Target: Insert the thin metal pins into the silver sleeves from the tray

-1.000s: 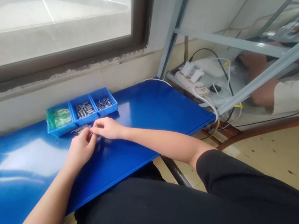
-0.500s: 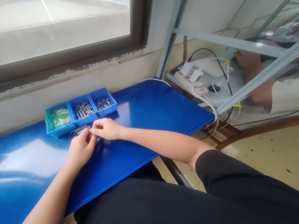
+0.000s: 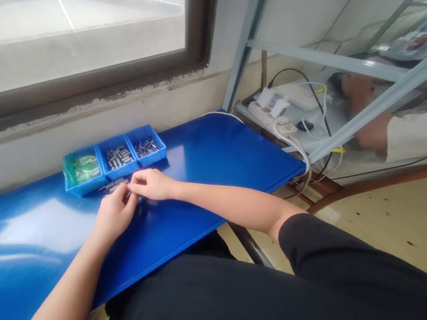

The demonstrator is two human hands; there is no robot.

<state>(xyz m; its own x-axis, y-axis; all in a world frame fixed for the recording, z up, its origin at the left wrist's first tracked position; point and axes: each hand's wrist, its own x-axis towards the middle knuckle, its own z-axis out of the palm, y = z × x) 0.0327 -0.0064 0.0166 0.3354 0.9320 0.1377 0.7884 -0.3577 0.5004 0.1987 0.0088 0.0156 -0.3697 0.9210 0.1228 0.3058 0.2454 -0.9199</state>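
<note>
Over the blue table (image 3: 217, 159), my left hand (image 3: 117, 209) and my right hand (image 3: 152, 184) meet with fingers pinched together. Whatever small part they may hold is hidden by the fingers. Just behind my left hand, several thin metal pieces (image 3: 113, 185) lie on the table. Beyond them stand three joined blue bins. The left bin (image 3: 86, 188) has a green plastic bag (image 3: 72, 171) with pale contents. Short grey metal cylinders (image 3: 118, 157) fill the middle bin, and slim metal pins (image 3: 147, 147) lie in the right one.
A window (image 3: 62, 38) and wall are behind the table. To the right, a grey metal frame (image 3: 327, 59) stands by a shelf with a white power strip (image 3: 271, 112) and cables. Another person's arm (image 3: 370, 117) is beyond the frame.
My hands keep nearly the same pinched pose. The other person's arm beyond the frame has shifted slightly.
</note>
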